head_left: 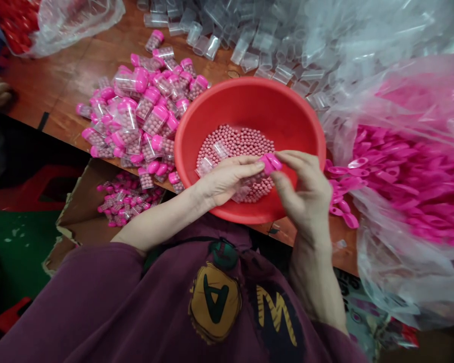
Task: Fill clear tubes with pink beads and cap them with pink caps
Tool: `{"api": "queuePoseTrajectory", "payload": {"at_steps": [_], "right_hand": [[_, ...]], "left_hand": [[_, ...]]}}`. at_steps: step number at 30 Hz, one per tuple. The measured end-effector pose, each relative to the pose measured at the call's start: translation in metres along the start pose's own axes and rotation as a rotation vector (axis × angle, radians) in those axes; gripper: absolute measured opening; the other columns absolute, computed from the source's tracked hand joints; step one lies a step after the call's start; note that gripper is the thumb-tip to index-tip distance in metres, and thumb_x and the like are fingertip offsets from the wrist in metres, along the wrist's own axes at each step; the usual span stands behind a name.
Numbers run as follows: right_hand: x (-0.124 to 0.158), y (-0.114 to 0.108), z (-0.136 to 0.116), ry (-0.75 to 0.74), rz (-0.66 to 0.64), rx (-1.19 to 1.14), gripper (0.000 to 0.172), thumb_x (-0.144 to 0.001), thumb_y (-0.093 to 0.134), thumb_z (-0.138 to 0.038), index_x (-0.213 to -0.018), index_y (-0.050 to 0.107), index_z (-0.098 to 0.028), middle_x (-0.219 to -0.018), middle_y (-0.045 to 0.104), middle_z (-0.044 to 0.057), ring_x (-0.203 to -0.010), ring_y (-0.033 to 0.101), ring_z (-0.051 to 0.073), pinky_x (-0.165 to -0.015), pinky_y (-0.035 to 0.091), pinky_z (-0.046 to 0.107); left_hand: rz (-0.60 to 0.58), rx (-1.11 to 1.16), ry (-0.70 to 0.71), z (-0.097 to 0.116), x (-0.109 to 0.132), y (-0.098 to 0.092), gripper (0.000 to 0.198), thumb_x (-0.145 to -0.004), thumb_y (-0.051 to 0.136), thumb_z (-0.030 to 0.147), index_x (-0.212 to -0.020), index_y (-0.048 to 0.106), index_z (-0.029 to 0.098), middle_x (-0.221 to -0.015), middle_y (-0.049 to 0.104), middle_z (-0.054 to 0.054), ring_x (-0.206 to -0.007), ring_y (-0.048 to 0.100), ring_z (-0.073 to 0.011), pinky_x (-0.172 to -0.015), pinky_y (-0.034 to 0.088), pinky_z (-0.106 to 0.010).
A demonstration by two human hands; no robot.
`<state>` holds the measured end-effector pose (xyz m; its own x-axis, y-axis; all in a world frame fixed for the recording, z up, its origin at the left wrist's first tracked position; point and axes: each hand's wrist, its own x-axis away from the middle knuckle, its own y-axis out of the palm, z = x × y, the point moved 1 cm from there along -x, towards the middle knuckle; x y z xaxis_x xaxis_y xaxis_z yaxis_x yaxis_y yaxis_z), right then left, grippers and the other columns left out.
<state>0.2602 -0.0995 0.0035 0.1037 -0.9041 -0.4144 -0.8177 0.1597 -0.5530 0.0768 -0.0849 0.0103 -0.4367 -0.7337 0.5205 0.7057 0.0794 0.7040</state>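
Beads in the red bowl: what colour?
Dusty pink; the beads show best in the head view.

- The left forearm [162, 219], bare, slanted up and rightward across the front edge of the bench [66, 91].
- The left wrist [208, 190] was nearly straight, in line with the forearm.
- The left hand [232, 179] was closed in a pinch, its thumb [249, 169] stretched along the top.
- The right forearm [320, 282], bare too, rose steeply over the same edge.
- The right hand [306, 189], slightly blurred, bent in toward the left one, fingers [297, 157] curved above, thumb [285, 191] below, tips near the left thumb.
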Motion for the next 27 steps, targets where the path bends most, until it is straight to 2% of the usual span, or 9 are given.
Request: {"api": "queuePoseTrajectory", "payload": {"at_steps": [3,5,8,11,15,20,23,25,27], "right_hand": [[0.017,0.008,0.001,-0.104,-0.073,0.188,0.081,-0.091,0.089,-0.062,-0.159,0.061,-0.029,-0.152,0.07,0.019,-0.14,0.067,0.042,-0.122,0.054,0.069],[0.022,0.016,0.005,-0.143,-0.068,0.229,0.095,-0.09,0.09,-0.061,-0.168,0.049,-0.026,-0.157,0.065,0.022,-0.144,0.064,0.045,-0.124,0.05,0.073],[0.022,0.022,0.01,-0.206,-0.048,0.226,0.096,-0.093,0.088,-0.055,-0.172,0.042,-0.026,-0.157,0.065,0.023,-0.144,0.064,0.045,-0.124,0.051,0.073],[0.018,0.019,0.011,-0.245,-0.043,0.218,0.094,-0.094,0.086,-0.056,-0.173,0.043,-0.028,-0.155,0.067,0.021,-0.142,0.067,0.043,-0.121,0.056,0.07],[0.017,0.013,0.009,-0.278,-0.053,0.266,0.091,-0.096,0.083,-0.055,-0.172,0.043,-0.023,-0.154,0.068,0.02,-0.14,0.068,0.042,-0.116,0.06,0.068],[0.02,0.015,0.007,-0.353,0.022,0.338,0.09,-0.094,0.085,-0.043,-0.17,0.042,-0.021,-0.144,0.073,0.02,-0.131,0.073,0.041,-0.111,0.062,0.065],[0.021,0.018,0.009,-0.359,0.041,0.383,0.084,-0.095,0.08,-0.04,-0.168,0.043,-0.019,-0.14,0.074,0.021,-0.126,0.074,0.041,-0.109,0.061,0.065],[0.021,0.018,0.009,-0.356,0.009,0.412,0.081,-0.095,0.077,-0.04,-0.165,0.044,-0.017,-0.139,0.073,0.021,-0.125,0.073,0.041,-0.108,0.06,0.065],[0.02,0.018,0.007,-0.326,-0.055,0.432,0.081,-0.094,0.076,-0.039,-0.164,0.043,-0.016,-0.142,0.07,0.023,-0.128,0.07,0.041,-0.109,0.058,0.065]], "left_hand": [[0.033,0.031,-0.003,0.001,0.0,0.002,0.014,-0.1,0.076,0.012,-0.087,0.084,0.013,-0.081,0.077,-0.002,-0.077,0.067,-0.0096,-0.072,0.047,-0.023],[0.039,0.017,0.0,0.0,-0.001,0.002,0.013,-0.099,0.08,0.016,-0.086,0.083,0.014,-0.08,0.075,-0.001,-0.074,0.064,-0.0095,-0.072,0.047,-0.023],[0.01,-0.031,0.017,-0.001,-0.003,-0.001,0.013,-0.098,0.08,0.018,-0.085,0.081,0.015,-0.078,0.073,-0.001,-0.07,0.06,-0.0089,-0.071,0.048,-0.023],[-0.059,-0.07,0.031,-0.002,-0.003,-0.005,0.013,-0.098,0.082,0.024,-0.087,0.081,0.016,-0.081,0.075,-0.003,-0.071,0.062,-0.0104,-0.072,0.052,-0.024],[-0.105,-0.105,0.037,-0.003,-0.004,-0.01,0.021,-0.094,0.087,0.036,-0.093,0.081,0.017,-0.085,0.076,-0.004,-0.073,0.064,-0.0121,-0.075,0.055,-0.027],[-0.149,-0.189,0.061,-0.009,-0.007,-0.009,0.028,-0.095,0.085,0.045,-0.095,0.077,0.018,-0.089,0.073,-0.004,-0.077,0.065,-0.0144,-0.08,0.057,-0.032],[-0.032,-0.317,0.213,-0.014,-0.008,-0.008,0.031,-0.091,0.089,0.041,-0.106,0.075,0.018,-0.1,0.074,-0.005,-0.09,0.067,-0.0166,-0.088,0.057,-0.033],[0.075,-0.439,0.382,-0.015,-0.008,-0.007,0.038,-0.082,0.095,0.029,-0.111,0.073,0.019,-0.105,0.074,-0.004,-0.099,0.067,-0.0171,-0.094,0.056,-0.032],[0.109,-0.508,0.475,-0.014,-0.009,-0.008,0.037,-0.081,0.094,0.023,-0.111,0.073,0.018,-0.108,0.076,-0.004,-0.103,0.067,-0.0169,-0.098,0.055,-0.032]]}}
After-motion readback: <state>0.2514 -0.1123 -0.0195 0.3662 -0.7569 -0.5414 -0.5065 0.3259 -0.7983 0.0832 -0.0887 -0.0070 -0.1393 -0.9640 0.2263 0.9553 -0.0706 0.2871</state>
